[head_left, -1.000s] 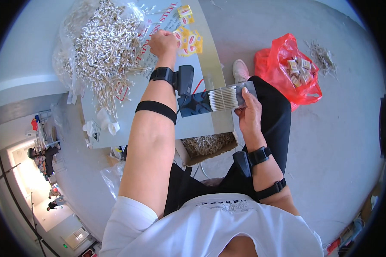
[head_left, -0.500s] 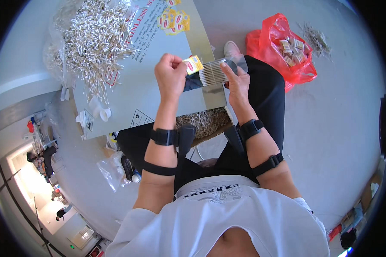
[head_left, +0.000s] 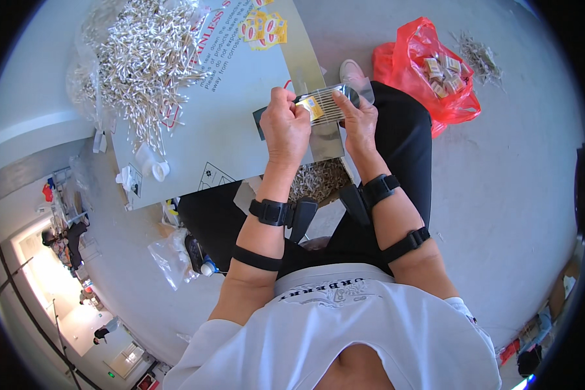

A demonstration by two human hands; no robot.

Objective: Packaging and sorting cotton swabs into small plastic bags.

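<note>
My left hand (head_left: 286, 133) is closed, pinching a small yellow-and-white printed card (head_left: 312, 108) by its left edge. The card lies over the left part of a flat row of cotton swabs (head_left: 332, 113). My right hand (head_left: 359, 127) grips that row from the right, thumb on top and fingers underneath. A clear plastic bag (head_left: 365, 91) sticks out past the right fingers, around the swabs' far right end. Whether the card is inside the bag or only on top, I cannot tell. A dark flat piece (head_left: 259, 123) shows on the table left of my left hand.
A big heap of loose cotton swabs (head_left: 153, 58) covers the left of the grey table (head_left: 195, 140). Yellow cards (head_left: 264, 31) lie at its far edge, white rolls (head_left: 159, 171) at the near left. Below is a box of swabs (head_left: 318, 182); a red bag (head_left: 403, 71) with small packs stands right.
My left hand has moved right and slightly down, bringing the yellow card over the swabs. My right hand stays nearly in place.
</note>
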